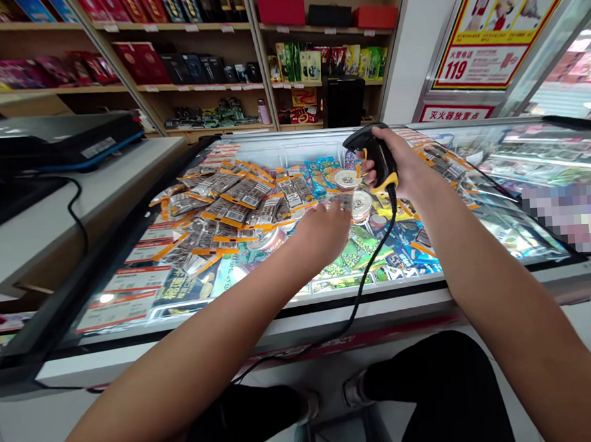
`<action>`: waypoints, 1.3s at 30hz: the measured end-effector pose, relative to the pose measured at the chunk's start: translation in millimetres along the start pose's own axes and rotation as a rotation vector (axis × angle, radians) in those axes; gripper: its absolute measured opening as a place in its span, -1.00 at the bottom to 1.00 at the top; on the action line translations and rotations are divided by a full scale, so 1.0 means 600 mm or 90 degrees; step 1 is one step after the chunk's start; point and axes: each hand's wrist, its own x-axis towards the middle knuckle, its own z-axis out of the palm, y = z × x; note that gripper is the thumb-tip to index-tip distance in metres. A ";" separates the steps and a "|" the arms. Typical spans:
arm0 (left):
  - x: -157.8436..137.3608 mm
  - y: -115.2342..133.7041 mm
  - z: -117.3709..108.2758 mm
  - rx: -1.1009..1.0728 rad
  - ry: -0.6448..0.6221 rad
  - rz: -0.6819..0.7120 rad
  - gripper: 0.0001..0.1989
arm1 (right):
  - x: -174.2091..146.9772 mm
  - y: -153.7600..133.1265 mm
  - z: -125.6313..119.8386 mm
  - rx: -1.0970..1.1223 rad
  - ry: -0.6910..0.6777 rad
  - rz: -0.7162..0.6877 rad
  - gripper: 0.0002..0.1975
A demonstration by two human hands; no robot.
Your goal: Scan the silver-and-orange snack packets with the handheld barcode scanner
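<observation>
My right hand (404,161) is wrapped around a black and yellow barcode scanner (382,159), its head tilted toward the left. A black cable runs from the scanner's handle down past the freezer's front edge. My left hand (329,229) is closed on a small packet (341,198), mostly hidden behind the fingers, below and left of the scanner. To its left, a heap of snack packets (246,190) with orange edges and barcodes lies on the glass top (181,315) of a chest freezer. Tubs and colourful bags show through the glass around my hands.
More orange-edged packets (445,162) lie to the right of the scanner. A counter (118,185) with a flat black device (65,138) stands on the left. Shelves (207,86) of boxed goods line the back. My legs and a stool (343,438) are below.
</observation>
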 end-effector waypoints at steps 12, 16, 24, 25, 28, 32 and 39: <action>0.019 0.012 0.032 -0.013 0.031 -0.092 -0.35 | -0.005 0.019 0.028 -0.077 -0.077 0.128 -0.55; 0.018 0.012 0.032 -0.011 0.032 -0.093 -0.35 | -0.008 0.020 0.028 -0.063 -0.112 0.151 -0.56; 0.017 0.009 0.038 0.018 0.068 -0.085 -0.39 | -0.009 0.020 0.028 -0.059 -0.137 0.178 -0.58; 0.016 0.008 0.040 0.022 0.078 -0.082 -0.41 | -0.009 0.020 0.028 -0.059 -0.134 0.173 -0.57; 0.019 -0.003 0.050 0.030 0.130 -0.035 -0.46 | -0.006 0.021 0.030 -0.065 -0.103 0.139 -0.57; 0.043 -0.042 0.069 -0.013 0.137 0.069 -0.46 | 0.017 0.029 0.022 -0.051 -0.026 0.063 -0.56; 0.066 -0.112 0.081 0.011 0.097 -0.006 -0.50 | 0.081 0.054 -0.034 -0.197 0.263 -0.097 -0.52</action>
